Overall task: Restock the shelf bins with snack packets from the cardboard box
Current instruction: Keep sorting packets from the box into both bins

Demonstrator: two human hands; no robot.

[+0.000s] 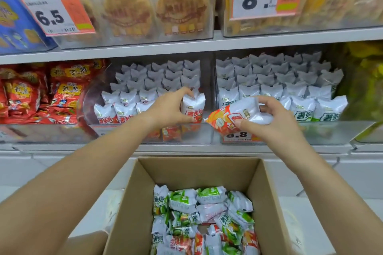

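At centre frame, a person's left hand point(173, 107) curls round an upright red-and-white packet point(193, 109) at the front right corner of the middle clear bin point(186, 139), while the right hand point(267, 117) pinches a second red packet point(234, 119), lying sideways, in front of the right bin point(321, 132). That right bin shows green-label packets point(329, 113) in its front row, so the sideways red packet could land among the wrong flavour if it is set straight down; the standing packet may also topple its tightly packed neighbours if it is pushed in. Two hands, two packets held, two white-packet bins, two large price tags at the top of the frame. The cardboard box point(128, 203) at lower centre holds a jumble of perhaps twenty mixed packets, too heaped to count exactly
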